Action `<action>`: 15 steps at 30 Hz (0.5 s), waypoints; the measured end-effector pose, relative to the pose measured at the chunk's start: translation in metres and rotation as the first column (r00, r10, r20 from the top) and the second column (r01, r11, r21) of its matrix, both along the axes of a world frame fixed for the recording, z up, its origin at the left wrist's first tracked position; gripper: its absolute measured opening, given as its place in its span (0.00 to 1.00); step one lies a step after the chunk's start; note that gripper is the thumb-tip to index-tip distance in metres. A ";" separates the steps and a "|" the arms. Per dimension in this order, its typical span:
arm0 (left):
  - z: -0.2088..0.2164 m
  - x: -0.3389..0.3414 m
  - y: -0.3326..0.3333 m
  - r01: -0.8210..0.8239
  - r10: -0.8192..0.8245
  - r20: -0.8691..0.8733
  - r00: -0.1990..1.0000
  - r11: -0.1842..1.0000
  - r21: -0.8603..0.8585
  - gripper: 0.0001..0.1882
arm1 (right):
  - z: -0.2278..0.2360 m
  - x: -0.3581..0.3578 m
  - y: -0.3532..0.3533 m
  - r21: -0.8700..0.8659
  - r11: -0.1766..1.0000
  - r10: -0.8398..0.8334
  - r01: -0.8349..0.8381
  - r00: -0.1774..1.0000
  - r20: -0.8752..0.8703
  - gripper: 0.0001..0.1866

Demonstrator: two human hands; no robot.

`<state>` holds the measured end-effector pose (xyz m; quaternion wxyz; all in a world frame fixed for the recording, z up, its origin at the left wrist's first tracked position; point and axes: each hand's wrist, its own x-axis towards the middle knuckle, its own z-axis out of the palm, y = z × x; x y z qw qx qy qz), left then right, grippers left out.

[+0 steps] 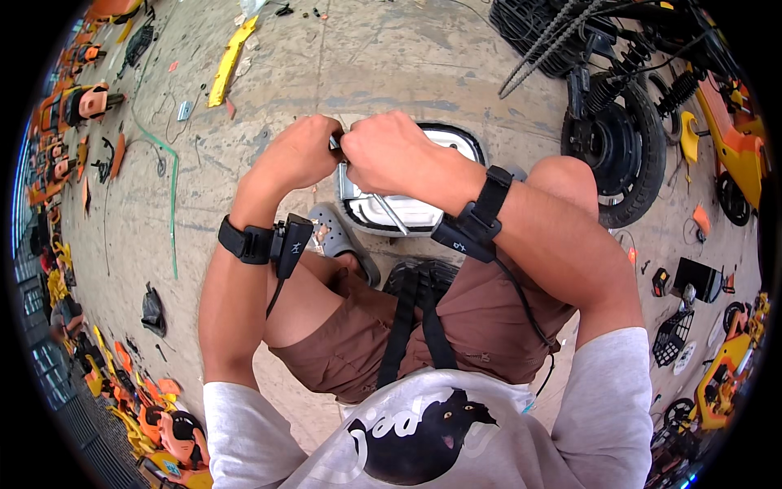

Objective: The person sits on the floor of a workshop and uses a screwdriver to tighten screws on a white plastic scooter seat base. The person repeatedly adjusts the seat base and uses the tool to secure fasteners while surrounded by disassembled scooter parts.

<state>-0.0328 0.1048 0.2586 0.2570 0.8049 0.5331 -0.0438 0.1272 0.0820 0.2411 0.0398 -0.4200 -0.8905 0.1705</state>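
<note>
My left hand (303, 151) and my right hand (387, 151) meet knuckle to knuckle in front of me, both with fingers curled in. Between them a small dark, metallic piece (334, 143) peeks out, mostly covered by the fingers, so its kind does not show. Beneath my right hand lies a white, rounded tray-like shell (452, 138) with a black edging. A slim silver rod (391, 213) slants across this shell, its upper end hidden by my right hand. Whether the rod is in that hand I cannot tell.
A grey clog (342, 244) is on my foot beside the shell. At the right stands a black wheel (615, 151) with springs and a chain above it. A yellow strip (234, 61) and a green strap (173, 196) lie on the concrete floor. Orange scooters (77, 106) line the left.
</note>
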 end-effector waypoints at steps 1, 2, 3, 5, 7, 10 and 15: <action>0.001 0.001 0.000 -0.002 0.002 -0.004 1.000 1.000 -0.001 0.10 | -0.001 0.001 0.000 0.004 1.000 0.004 -0.004 0.999 -0.041 0.05; 0.003 0.002 -0.001 -0.010 0.010 -0.010 1.000 1.000 -0.011 0.10 | -0.003 0.003 -0.001 0.009 1.000 0.008 -0.007 0.997 -0.082 0.05; 0.005 0.003 -0.001 -0.018 0.018 -0.016 1.000 1.000 -0.020 0.09 | -0.003 0.004 -0.002 0.013 1.000 0.014 -0.012 0.992 -0.123 0.06; 0.005 0.003 -0.002 -0.020 0.020 -0.008 1.000 0.999 -0.025 0.08 | -0.001 0.005 -0.001 0.007 1.000 0.027 -0.026 0.994 -0.104 0.05; 0.003 0.002 -0.003 -0.007 0.008 0.021 1.000 1.000 -0.015 0.08 | -0.001 0.005 -0.001 0.013 1.000 0.029 -0.028 0.995 -0.100 0.05; 0.013 0.007 -0.001 -0.089 0.084 -0.044 0.996 0.984 -0.155 0.10 | -0.005 0.004 0.000 0.038 0.999 0.033 -0.030 0.997 -0.076 0.04; 0.023 0.007 -0.005 -0.053 0.038 -0.068 0.997 0.971 -0.234 0.15 | -0.008 0.003 -0.004 0.058 0.997 0.065 -0.058 0.989 -0.135 0.03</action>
